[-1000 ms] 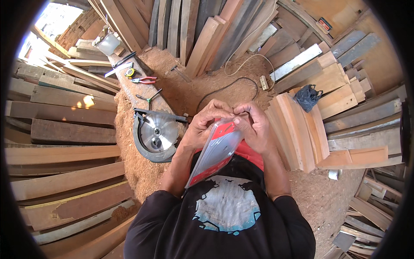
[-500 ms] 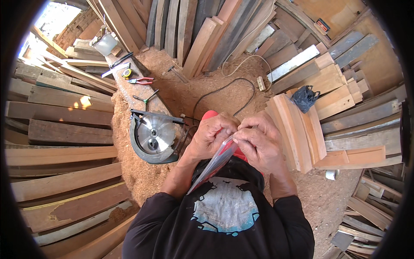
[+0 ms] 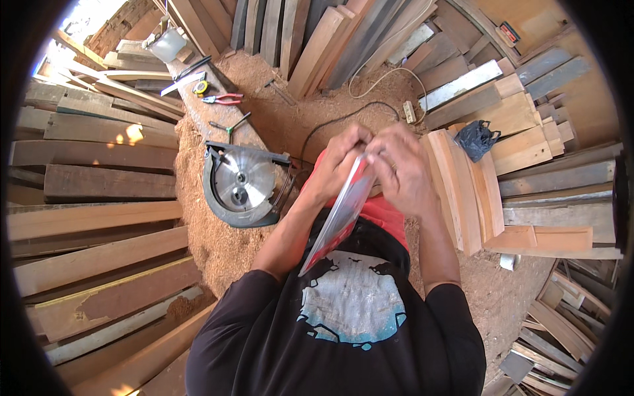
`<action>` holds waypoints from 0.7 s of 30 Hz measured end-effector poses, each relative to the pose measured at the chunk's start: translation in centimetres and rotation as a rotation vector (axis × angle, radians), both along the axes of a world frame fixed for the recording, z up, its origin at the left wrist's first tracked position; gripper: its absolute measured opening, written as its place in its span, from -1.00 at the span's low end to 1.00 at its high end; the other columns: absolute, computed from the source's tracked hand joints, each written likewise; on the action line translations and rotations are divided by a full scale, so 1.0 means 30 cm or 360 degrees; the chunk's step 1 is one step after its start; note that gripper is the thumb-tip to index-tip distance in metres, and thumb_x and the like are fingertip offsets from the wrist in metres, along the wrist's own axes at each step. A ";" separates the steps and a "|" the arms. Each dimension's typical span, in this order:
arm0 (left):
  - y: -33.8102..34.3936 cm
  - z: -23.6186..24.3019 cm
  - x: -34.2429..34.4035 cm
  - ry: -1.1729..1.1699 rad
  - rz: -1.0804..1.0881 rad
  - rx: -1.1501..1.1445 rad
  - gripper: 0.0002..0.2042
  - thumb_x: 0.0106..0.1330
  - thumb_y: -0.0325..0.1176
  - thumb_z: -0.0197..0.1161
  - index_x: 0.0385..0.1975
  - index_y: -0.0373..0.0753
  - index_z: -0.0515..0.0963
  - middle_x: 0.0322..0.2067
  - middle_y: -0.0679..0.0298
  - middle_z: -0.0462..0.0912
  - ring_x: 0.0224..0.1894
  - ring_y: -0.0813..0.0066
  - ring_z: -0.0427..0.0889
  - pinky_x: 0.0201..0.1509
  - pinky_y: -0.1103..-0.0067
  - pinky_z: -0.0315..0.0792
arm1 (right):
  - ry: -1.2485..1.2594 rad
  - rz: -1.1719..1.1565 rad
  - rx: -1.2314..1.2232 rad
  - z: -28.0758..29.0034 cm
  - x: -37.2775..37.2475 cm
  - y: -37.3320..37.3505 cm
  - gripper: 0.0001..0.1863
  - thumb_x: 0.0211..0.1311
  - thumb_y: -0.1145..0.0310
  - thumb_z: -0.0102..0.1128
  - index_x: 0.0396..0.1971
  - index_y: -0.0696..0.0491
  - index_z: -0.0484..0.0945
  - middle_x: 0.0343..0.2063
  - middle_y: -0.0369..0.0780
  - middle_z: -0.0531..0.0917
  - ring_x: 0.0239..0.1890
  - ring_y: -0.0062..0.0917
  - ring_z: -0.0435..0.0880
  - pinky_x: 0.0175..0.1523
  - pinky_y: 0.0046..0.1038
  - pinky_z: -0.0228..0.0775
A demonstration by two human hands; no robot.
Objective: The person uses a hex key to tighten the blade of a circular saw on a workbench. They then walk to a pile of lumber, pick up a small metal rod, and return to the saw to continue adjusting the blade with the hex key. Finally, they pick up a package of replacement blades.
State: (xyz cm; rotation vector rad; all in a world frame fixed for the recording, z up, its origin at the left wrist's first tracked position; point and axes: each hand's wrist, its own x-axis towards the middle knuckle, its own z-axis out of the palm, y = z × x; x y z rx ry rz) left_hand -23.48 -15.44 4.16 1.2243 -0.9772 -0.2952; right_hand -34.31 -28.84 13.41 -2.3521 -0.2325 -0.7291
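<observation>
Both my hands are raised in front of my chest at the top edge of a thin, flat package [image 3: 341,210] in clear plastic and red, which tilts edge-on toward my shirt. My left hand [image 3: 338,162] is closed on its upper left side. My right hand [image 3: 401,168], somewhat blurred, pinches the top corner, its fingertips close to the left ones. To the left, a circular saw [image 3: 218,201] lies with its toothed disc blade [image 3: 244,177] exposed. What the package contains cannot be made out.
On a plank beyond the saw lie a three-armed wrench [image 3: 230,127], red-handled pliers [image 3: 223,99] and a yellow tape measure [image 3: 202,87]. Stacked boards [image 3: 109,183] line the left. A black plastic bag [image 3: 477,140] sits on timber at right, near a power socket [image 3: 409,112] with cable.
My hands have moved up and away from my body, carrying the package with them. It now stands more upright, and more of its face shows. The view has shifted slightly.
</observation>
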 end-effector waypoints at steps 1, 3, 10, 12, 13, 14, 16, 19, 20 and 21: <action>-0.045 -0.013 -0.002 0.0157 0.0019 0.0009 -0.82 0.53 -0.28 0.03 -0.17 -0.29 0.44 -0.30 0.16 0.55 -0.26 0.35 0.55 -0.11 0.43 0.45 | 0.0019 -0.0070 0.0059 -0.030 0.006 -0.022 -0.91 0.26 0.53 0.30 -0.29 0.16 0.57 -0.33 -0.10 0.60 -0.27 -0.23 0.66 -0.16 -0.26 0.49; -0.075 0.009 -0.024 0.0493 -0.0018 0.0005 -0.58 0.62 0.03 -0.01 -0.04 -0.29 0.42 -0.22 0.19 0.52 -0.15 0.43 0.49 0.00 0.44 0.42 | 0.0029 -0.0181 0.0182 -0.082 0.023 -0.048 -0.92 0.30 0.51 0.28 -0.28 0.17 0.57 -0.34 -0.09 0.62 -0.27 -0.23 0.67 -0.16 -0.25 0.51; -0.072 -0.058 -0.037 0.0391 -0.0211 -0.0007 -0.35 0.52 0.26 -0.06 0.03 -0.37 0.41 -0.17 0.15 0.51 -0.09 0.38 0.48 0.06 0.42 0.40 | 0.0017 -0.0498 0.0168 -0.129 0.005 -0.039 -0.92 0.30 0.51 0.27 -0.26 0.15 0.56 -0.34 -0.07 0.66 -0.22 -0.06 0.69 -0.16 -0.15 0.52; -0.069 -0.067 -0.022 0.0285 -0.0164 -0.0013 -0.39 0.52 0.22 -0.03 0.03 -0.36 0.41 -0.17 0.18 0.51 -0.11 0.43 0.47 0.03 0.44 0.39 | 0.0002 -0.0464 0.0166 -0.118 0.005 -0.024 -0.90 0.33 0.49 0.27 -0.26 0.17 0.55 -0.38 -0.07 0.67 -0.28 -0.09 0.69 -0.19 -0.21 0.52; -0.068 -0.055 -0.017 0.0232 -0.0147 -0.0017 -0.41 0.52 0.19 -0.02 0.02 -0.36 0.41 -0.18 0.20 0.51 -0.12 0.45 0.47 0.02 0.46 0.39 | -0.0005 -0.0453 0.0163 -0.111 0.000 -0.020 -0.89 0.35 0.47 0.27 -0.26 0.19 0.54 -0.40 -0.07 0.67 -0.31 -0.11 0.69 -0.21 -0.24 0.52; -0.063 -0.042 -0.013 0.0296 -0.0164 -0.0048 -0.42 0.52 0.17 -0.01 0.01 -0.36 0.41 -0.19 0.21 0.50 -0.13 0.48 0.46 0.00 0.47 0.39 | 0.0071 -0.0443 0.0121 -0.105 -0.004 -0.025 -0.90 0.34 0.47 0.26 -0.27 0.18 0.54 -0.37 -0.06 0.66 -0.27 -0.08 0.69 -0.17 -0.22 0.52; -0.036 -0.024 -0.014 0.0435 -0.0184 -0.0093 -0.46 0.52 0.13 0.03 0.00 -0.35 0.43 -0.21 0.25 0.49 -0.14 0.53 0.45 -0.03 0.50 0.38 | 0.0238 -0.0409 0.0051 -0.103 -0.016 -0.024 -0.91 0.33 0.47 0.24 -0.29 0.16 0.53 -0.33 -0.03 0.65 -0.21 -0.03 0.68 -0.11 -0.17 0.51; -0.033 -0.037 0.013 0.0449 -0.0047 -0.0003 -0.57 0.58 -0.01 0.00 0.00 -0.35 0.48 -0.28 0.28 0.50 -0.17 0.54 0.46 -0.04 0.51 0.39 | 0.0750 -0.0219 0.0468 -0.089 -0.060 -0.016 -0.88 0.37 0.42 0.24 -0.30 0.16 0.54 -0.38 -0.08 0.64 -0.27 -0.20 0.68 -0.12 -0.24 0.49; -0.037 -0.039 0.024 0.0446 0.0025 0.0043 -0.59 0.59 -0.05 -0.01 0.00 -0.35 0.49 -0.29 0.27 0.51 -0.18 0.51 0.47 -0.04 0.49 0.40 | 0.0839 -0.0099 0.0698 -0.099 -0.075 -0.003 -0.86 0.38 0.40 0.24 -0.30 0.16 0.54 -0.40 -0.12 0.62 -0.29 -0.28 0.66 -0.14 -0.27 0.48; -0.048 -0.081 0.050 0.0301 0.0152 0.0107 -0.60 0.60 -0.10 -0.02 -0.07 -0.35 0.57 -0.30 0.20 0.56 -0.20 0.40 0.51 -0.02 0.43 0.42 | 0.0924 0.0021 0.0929 -0.111 -0.092 0.014 -0.84 0.39 0.37 0.24 -0.30 0.16 0.54 -0.42 -0.16 0.61 -0.32 -0.36 0.64 -0.16 -0.31 0.48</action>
